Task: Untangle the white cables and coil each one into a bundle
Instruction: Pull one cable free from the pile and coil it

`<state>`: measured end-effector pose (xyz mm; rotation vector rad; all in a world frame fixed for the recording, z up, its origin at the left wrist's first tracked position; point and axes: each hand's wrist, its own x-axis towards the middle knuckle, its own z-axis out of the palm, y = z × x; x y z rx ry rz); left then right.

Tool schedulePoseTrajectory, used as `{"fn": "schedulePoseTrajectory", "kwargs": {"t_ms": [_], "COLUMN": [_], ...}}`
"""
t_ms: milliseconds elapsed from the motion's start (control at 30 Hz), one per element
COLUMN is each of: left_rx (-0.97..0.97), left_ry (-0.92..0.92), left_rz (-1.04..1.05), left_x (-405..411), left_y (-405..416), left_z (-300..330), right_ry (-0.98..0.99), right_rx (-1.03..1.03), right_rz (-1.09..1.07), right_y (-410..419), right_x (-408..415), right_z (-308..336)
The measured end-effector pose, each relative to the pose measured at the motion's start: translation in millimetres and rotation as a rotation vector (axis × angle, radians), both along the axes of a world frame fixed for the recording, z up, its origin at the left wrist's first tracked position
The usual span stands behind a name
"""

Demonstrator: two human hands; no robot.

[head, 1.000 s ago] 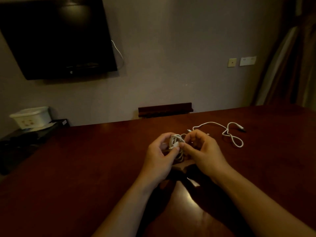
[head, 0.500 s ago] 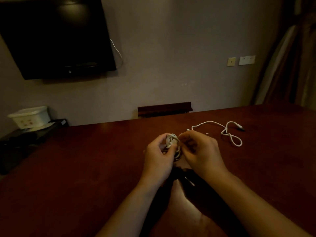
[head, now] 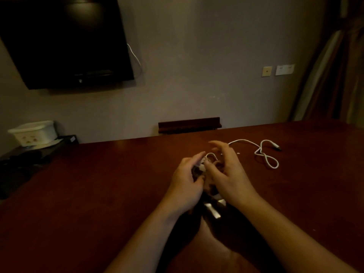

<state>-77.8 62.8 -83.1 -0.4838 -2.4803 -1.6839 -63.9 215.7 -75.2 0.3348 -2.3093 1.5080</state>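
A small coiled bundle of white cable (head: 204,163) sits between my two hands above the dark wooden table (head: 98,194). My left hand (head: 186,184) grips the bundle with thumb and curled fingers. My right hand (head: 228,172) is at the bundle's right side, its thumb near the coil and its fingers spread and lifted, blurred with motion. A second white cable (head: 262,152) lies loose on the table to the right, with a loop and a plug end pointing right. Most of the bundle is hidden by my hands.
A chair back (head: 189,125) shows past the table's far edge. A dark television (head: 63,42) hangs on the wall at left. A white box (head: 33,133) stands on a low black stand at far left. Curtains (head: 334,66) hang at right.
My right hand's fingers have opened and spread upward from their pinch on the coil. Both hands have shifted slightly. The loose cable on the table has not moved.
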Motion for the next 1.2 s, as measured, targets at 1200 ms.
{"fn": "schedulePoseTrajectory", "kwargs": {"t_ms": [1200], "left_rx": [-0.218], "left_ry": [0.100], "left_rz": [0.074], "left_x": [170.9], "left_y": [-69.1], "left_z": [67.0], "right_ry": [-0.391], "right_rx": [0.095], "right_rz": [0.323], "right_y": [-6.7], "right_x": [150.5], "right_z": [70.8]}}
